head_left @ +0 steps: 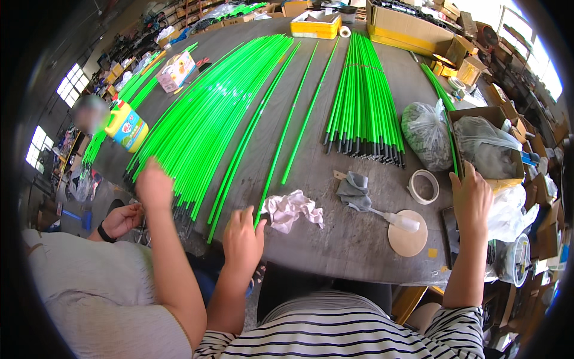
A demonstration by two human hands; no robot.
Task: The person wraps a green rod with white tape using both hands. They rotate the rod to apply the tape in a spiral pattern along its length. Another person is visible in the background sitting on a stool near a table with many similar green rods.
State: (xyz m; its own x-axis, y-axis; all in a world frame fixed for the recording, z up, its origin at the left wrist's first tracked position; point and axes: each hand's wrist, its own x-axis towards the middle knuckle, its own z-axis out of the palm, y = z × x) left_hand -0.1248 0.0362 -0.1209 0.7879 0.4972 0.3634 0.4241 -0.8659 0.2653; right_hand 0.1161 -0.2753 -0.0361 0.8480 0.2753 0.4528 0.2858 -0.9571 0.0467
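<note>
My left hand (pixel 242 242) is at the table's near edge, its thumb and fingers closed around the near end of a long thin green rod (pixel 286 130). Farther right, my right hand (pixel 472 197) pinches the end of another green rod (pixel 452 143) beside an open cardboard box (pixel 508 170). A crumpled pale cloth (pixel 293 210) lies just right of my left hand. Between my hands are a grey cloth (pixel 354 191), a small clear squeeze bottle (pixel 404 222) on a round tan disc (pixel 408 242), and a roll of tape (pixel 423 186).
A broad spread of green rods (pixel 221 102) covers the left; a bundle with black ends (pixel 366 102) lies at centre right. A co-worker's hand (pixel 154 185) reaches over the left rods. A yellow jug (pixel 127 127), a plastic bag (pixel 426 136) and a yellow bin (pixel 315 27) stand around.
</note>
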